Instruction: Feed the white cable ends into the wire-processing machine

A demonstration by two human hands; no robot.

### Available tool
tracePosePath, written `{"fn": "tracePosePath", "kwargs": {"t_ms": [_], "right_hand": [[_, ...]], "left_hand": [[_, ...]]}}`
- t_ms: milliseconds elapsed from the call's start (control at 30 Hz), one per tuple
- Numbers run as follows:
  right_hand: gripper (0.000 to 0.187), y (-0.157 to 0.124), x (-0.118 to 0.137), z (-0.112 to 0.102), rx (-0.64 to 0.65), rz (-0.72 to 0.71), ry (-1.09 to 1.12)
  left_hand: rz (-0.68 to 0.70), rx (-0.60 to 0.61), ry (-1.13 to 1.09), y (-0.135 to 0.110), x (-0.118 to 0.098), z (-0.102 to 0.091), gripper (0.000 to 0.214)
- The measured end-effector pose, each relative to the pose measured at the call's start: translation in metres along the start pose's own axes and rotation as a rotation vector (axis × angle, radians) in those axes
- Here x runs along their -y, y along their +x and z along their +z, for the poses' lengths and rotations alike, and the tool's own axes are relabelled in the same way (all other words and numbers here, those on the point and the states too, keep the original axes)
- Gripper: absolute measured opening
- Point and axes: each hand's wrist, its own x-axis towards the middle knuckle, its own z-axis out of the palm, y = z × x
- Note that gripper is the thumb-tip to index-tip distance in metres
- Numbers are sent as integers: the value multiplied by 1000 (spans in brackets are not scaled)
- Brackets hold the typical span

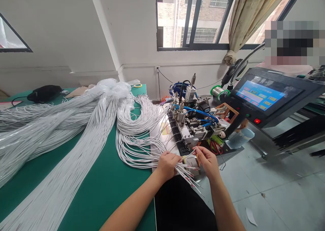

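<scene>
My left hand (167,164) is closed round a fan of thin white cables (186,174) whose stripped ends stick out to the right and downward. My right hand (207,159) pinches a single white cable (191,153) just above that fan, its tip between thumb and forefinger. Both hands hover at the near end of a small bench machine (193,124) with blue air hoses and metal clamps. The held cables run back into a looped bundle of white cables (137,129) lying on the green table mat (101,187).
Large bundles of white cable in clear plastic (50,129) cover the left of the mat. A touchscreen control box (264,95) with a red button stands at the right. A spool of wire (217,90), a black pouch (44,92) and a window lie behind. Grey floor is lower right.
</scene>
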Motion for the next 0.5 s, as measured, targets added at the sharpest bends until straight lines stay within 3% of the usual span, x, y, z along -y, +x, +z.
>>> {"fn": "tracePosePath", "kwargs": {"t_ms": [500], "right_hand": [[32, 1, -5, 2, 10, 0, -8]], "left_hand": [[-19, 76, 41, -1, 1, 3, 11]]}}
